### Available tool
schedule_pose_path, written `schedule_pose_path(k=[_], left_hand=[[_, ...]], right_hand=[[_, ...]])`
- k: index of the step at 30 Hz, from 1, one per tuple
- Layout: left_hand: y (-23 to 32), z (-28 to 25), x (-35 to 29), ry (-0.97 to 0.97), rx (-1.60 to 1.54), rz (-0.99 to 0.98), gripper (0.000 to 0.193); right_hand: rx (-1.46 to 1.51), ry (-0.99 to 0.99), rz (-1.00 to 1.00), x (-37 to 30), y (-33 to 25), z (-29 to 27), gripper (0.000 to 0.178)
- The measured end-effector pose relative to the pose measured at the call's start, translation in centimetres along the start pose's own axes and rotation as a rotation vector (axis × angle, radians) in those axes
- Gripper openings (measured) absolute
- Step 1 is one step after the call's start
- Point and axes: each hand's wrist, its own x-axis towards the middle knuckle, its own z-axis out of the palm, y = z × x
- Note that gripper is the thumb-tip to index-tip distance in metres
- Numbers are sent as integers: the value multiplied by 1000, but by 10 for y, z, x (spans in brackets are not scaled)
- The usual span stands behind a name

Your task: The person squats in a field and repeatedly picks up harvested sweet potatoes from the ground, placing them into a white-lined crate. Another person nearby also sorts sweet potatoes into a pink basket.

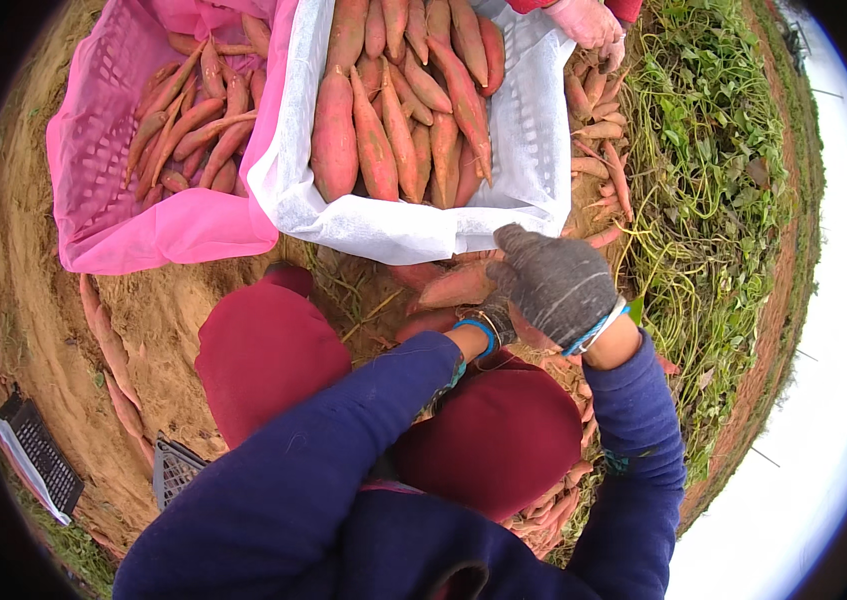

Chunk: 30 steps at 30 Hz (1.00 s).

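Beyond two red-clad knees (268,355), the gloved left hand (493,315) and right hand (555,285) meet near three o'clock; how closed they are, or on what, I cannot tell. Loose sweet potatoes (458,284) lie just beside. The step seems to be gathering; next calls for gentle lifting. Filled crates: white-lined (373,225), twelve o'clock; pink-lined (168,245), ten-thirty.
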Motion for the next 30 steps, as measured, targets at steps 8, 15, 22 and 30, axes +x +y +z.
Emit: schedule_pose_path(k=[8, 15, 22, 30], left_hand=[[87, -63, -39, -38, 274, -373, 47], [142, -120, -64, -83, 310, -422, 56], [164, -136, -66, -9, 445, -422, 53], [132, -119, -60, 47, 647, -139, 47]], right_hand=[[-11, 156, -292, 164, 95, -29, 26], [315, 235, 555, 115, 147, 37, 42], [1092, 380, 1344, -142, 149, 99, 32], [1803, 623, 1373, -242, 117, 256, 31]])
